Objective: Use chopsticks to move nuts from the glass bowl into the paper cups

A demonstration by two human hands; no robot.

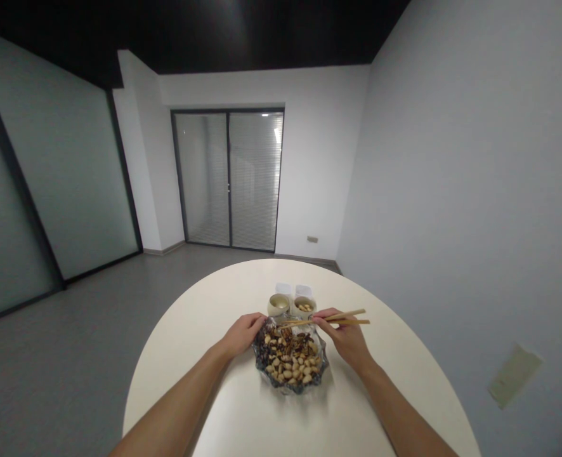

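Note:
A scalloped glass bowl (326,368) on the round table holds pale nuts in shells (293,368), darker broken nuts (296,341) and small dark pieces at the left. My left hand (245,333) grips the bowl's left rim, its fingertips partly hidden there. Wooden chopsticks (350,318) are pinched in my right hand (340,333), their tips pointing left over the far part of the bowl. Whether the tips hold anything is too small to tell. Just beyond the bowl stand two small cups: the left cup (278,303) shows a bare inside, the right cup (304,307) contains several pale nuts.
Two small white containers (304,291) sit behind the cups. The round white table (190,330) has a curved edge, with a grey wall (452,222) close on the right. Glass doors (228,178) stand across the room, and frosted panels (71,171) line the left.

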